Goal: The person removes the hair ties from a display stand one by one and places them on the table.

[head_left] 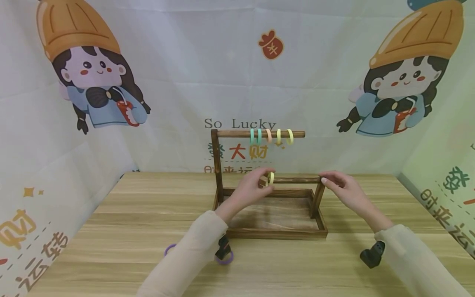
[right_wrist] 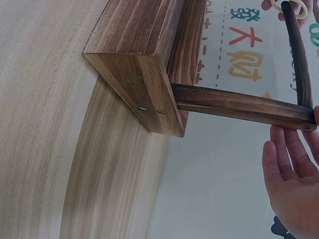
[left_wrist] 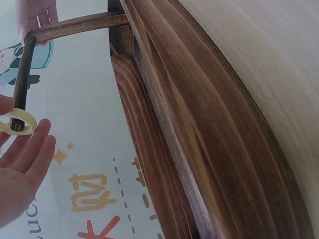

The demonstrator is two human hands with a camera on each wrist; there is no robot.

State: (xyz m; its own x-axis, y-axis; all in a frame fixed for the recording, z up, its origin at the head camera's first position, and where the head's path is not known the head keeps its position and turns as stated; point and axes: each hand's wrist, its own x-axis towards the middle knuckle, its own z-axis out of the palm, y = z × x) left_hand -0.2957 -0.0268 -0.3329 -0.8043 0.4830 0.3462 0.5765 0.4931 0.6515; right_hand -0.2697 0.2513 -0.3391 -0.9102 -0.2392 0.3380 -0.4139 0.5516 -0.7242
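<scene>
My left hand (head_left: 256, 183) pinches a pale yellow ring (head_left: 271, 179) at the free left end of the wooden rack's lower bar (head_left: 297, 180). In the left wrist view the ring (left_wrist: 27, 122) encircles the bar's tip, thumb on one side and fingers on the other. With thumb and fingers, my right hand (head_left: 343, 187) holds the top of the rack's short right post (head_left: 317, 200), where the lower bar joins it; the right wrist view shows that hand (right_wrist: 294, 174) at the post's end. On the upper bar (head_left: 233, 134) hang two teal rings (head_left: 252, 136), an orange ring (head_left: 269, 135) and two yellow rings (head_left: 290, 136).
The rack's tray base (head_left: 274, 234) stands on the wood-grain table (head_left: 141, 210). Two purple rings (head_left: 227, 263) lie on the table near my left forearm, partly hidden by it. A printed cloth (head_left: 178, 74) hangs behind and along both sides.
</scene>
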